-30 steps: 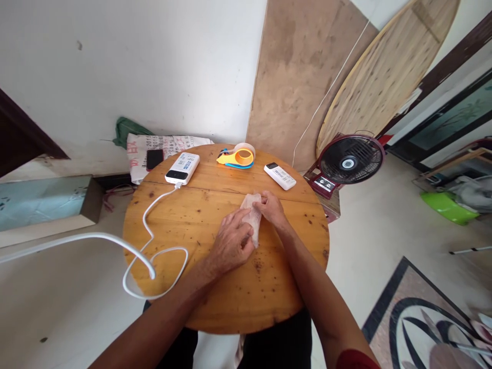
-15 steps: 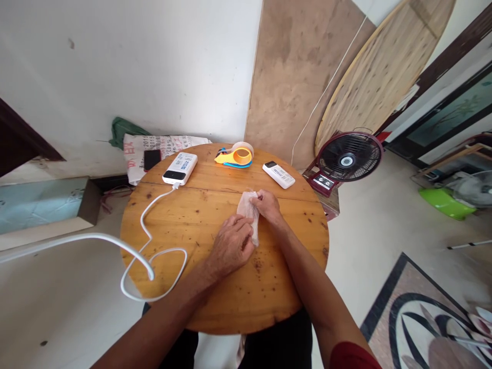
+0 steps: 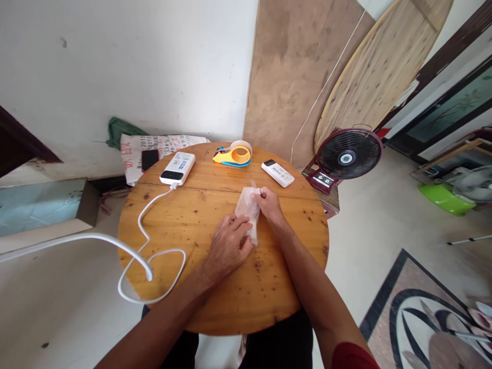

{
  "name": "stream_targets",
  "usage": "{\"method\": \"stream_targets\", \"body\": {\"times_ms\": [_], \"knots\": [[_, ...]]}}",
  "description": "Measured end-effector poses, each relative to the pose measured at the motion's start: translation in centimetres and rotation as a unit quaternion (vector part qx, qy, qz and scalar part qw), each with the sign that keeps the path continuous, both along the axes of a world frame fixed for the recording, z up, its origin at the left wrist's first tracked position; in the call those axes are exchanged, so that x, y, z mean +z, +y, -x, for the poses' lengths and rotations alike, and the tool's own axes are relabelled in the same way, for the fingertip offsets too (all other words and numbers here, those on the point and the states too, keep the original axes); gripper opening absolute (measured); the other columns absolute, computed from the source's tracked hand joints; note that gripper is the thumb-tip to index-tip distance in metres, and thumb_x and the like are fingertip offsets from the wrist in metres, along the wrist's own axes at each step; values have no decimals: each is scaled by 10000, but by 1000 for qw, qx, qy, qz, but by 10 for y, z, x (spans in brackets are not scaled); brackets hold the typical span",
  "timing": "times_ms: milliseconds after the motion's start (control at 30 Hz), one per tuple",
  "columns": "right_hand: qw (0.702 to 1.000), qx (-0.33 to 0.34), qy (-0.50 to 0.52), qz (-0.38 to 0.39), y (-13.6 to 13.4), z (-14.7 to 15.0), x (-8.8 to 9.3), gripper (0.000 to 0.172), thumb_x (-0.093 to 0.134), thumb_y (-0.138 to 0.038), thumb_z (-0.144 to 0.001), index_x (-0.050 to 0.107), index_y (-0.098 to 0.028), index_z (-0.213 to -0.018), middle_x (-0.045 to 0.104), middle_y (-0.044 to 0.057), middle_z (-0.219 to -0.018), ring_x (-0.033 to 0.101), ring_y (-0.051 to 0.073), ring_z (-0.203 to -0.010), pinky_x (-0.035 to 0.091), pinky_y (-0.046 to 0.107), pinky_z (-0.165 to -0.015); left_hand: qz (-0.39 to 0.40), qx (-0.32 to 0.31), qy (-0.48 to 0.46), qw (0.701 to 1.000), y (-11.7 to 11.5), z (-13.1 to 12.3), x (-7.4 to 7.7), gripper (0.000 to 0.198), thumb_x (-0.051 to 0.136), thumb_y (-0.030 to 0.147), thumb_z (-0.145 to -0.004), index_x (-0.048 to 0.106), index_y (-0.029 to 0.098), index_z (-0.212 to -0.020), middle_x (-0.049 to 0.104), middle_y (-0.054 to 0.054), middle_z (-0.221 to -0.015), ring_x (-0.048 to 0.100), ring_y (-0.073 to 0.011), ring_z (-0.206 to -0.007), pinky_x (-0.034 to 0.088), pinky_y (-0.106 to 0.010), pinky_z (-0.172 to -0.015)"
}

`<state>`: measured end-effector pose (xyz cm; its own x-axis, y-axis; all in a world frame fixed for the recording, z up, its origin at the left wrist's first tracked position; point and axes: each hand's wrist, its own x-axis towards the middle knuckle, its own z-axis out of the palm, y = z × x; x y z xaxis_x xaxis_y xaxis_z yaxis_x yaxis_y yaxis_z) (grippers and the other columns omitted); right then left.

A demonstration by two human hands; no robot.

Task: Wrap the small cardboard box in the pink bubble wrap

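A pale, translucent packet [image 3: 246, 203] that looks like bubble wrap lies slanted on the wooden table, in front of me. My right hand [image 3: 269, 205] pinches its upper right corner between thumb and fingers. Over its lower end rests my left hand [image 3: 232, 238], with bent fingers pressing the surface and the thumb at the bottom edge, holding it down. A thin clear strip sticks up from the packet's top edge. What the wrap contains, if anything, cannot be made out. Beyond the packet stands a yellow and blue tape dispenser [image 3: 232, 155] with a roll of tape on it.
On the round table [image 3: 184, 215] lie a white power bank [image 3: 178, 168] at left, with a white cable [image 3: 144, 210] looping off the left edge, and a second white power bank [image 3: 277, 173] at right. A dark red fan [image 3: 348, 158] stands beyond the right edge.
The packet's upper part shows wider and flatter, and a clear strip now rises from its top. My right hand has shifted slightly up; the left keeps its place on the lower end.
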<state>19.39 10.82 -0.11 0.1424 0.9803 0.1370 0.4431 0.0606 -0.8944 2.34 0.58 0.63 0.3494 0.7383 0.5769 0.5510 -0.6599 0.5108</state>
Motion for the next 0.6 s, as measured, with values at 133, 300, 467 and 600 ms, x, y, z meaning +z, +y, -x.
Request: {"method": "stream_targets", "body": {"times_ms": [133, 300, 467, 600], "knots": [[989, 72, 128, -7, -8, 5, 18, 297, 652, -428, -684, 454, -208, -660, 451, -74, -572, 384, 87, -534, 324, 221, -512, 2, -9, -5, 1000, 2, 0, -1, 288, 549, 74, -738, 656, 171, -988, 664, -77, -1150, 521, -247, -990, 490, -409, -901], [977, 169, 129, -3, -31, 5, 47, 305, 691, -411, -718, 472, -199, -701, 471, -71, -609, 409, 83, -557, 331, 225, -549, 2, -9, -3, 1000, 3, 1, -2, 280, 546, 84, -756, 654, 149, -1006, 662, -81, -1137, 510, -252, -1000, 480, -403, -918], [958, 252, 134, 19, -59, -2, 57, 268, 694, -373, -753, 496, -194, -741, 572, -33, -750, 504, 103, -667, 396, 239, -636, 12, 8, 11, 1000, 3, 1, -5, 267, 545, 100, -767, 663, 168, -996, 607, -108, -1128, 527, -258, -1029, 479, -404, -903], [955, 261, 136, 20, -72, -5, 54, 262, 697, -371, -766, 504, -195, -744, 590, -25, -788, 531, 110, -696, 424, 248, -666, 13, 25, 1, 1000, 2, 1, -7, 242, 557, 137, -779, 643, 193, -997, 571, -106, -1091, 537, -252, -1044, 476, -392, -890]]}}
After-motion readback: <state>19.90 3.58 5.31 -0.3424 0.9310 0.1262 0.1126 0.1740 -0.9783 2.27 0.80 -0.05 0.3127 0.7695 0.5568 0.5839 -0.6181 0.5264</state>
